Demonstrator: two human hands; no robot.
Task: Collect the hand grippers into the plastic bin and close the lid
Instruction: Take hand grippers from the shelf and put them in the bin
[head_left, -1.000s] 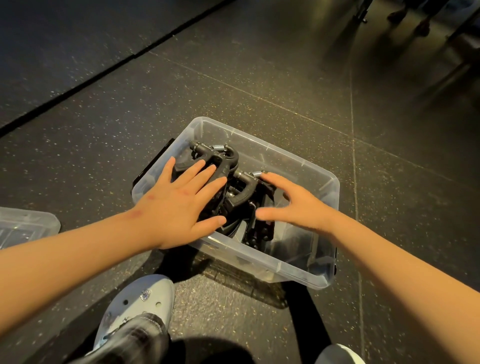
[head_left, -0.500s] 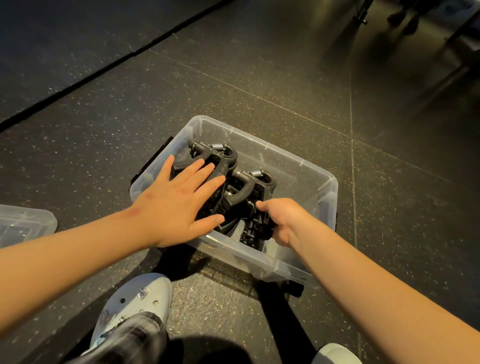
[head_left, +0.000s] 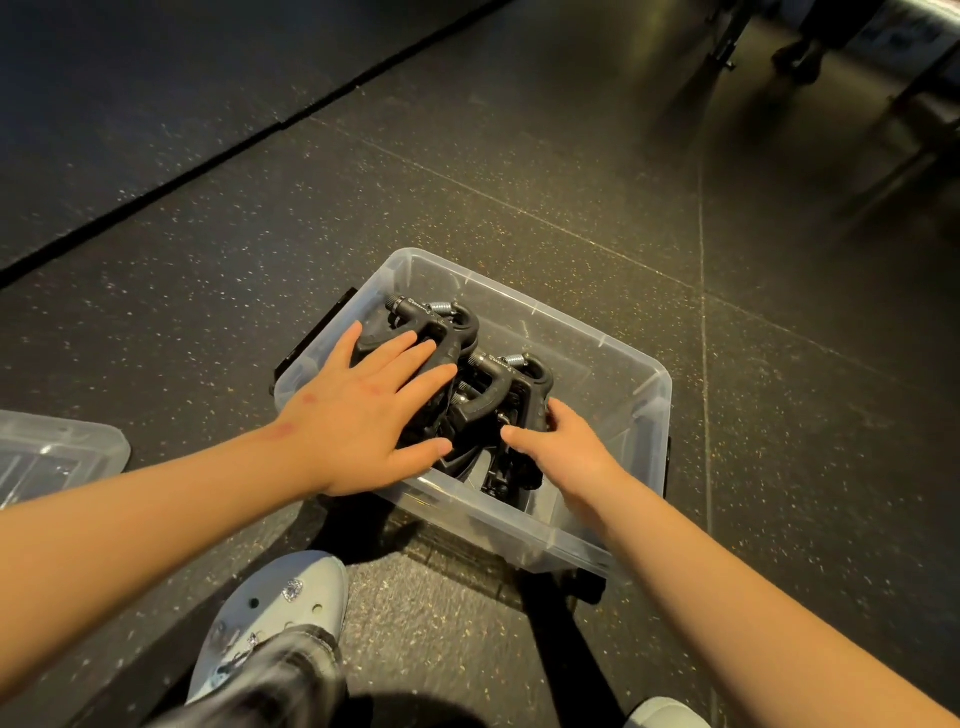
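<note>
On the speckled dark floor (head_left: 519, 171) by our feet, the clear plastic bin (head_left: 613, 358) holds a heap of black hand grippers (head_left: 483, 410) — two coiled steel springs (head_left: 441, 307) show — our left hand (head_left: 363, 410) pressing flat on them, our right hand (head_left: 566, 447) curled round one, the one clear lid (head_left: 57, 457) lying apart at left.

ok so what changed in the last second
The right hand, spread open over the pile a second ago, pulled back and curled round the right-side hand gripper. The left hand stays flat on the other hand grippers; plastic bin and lid unmoved.
</note>
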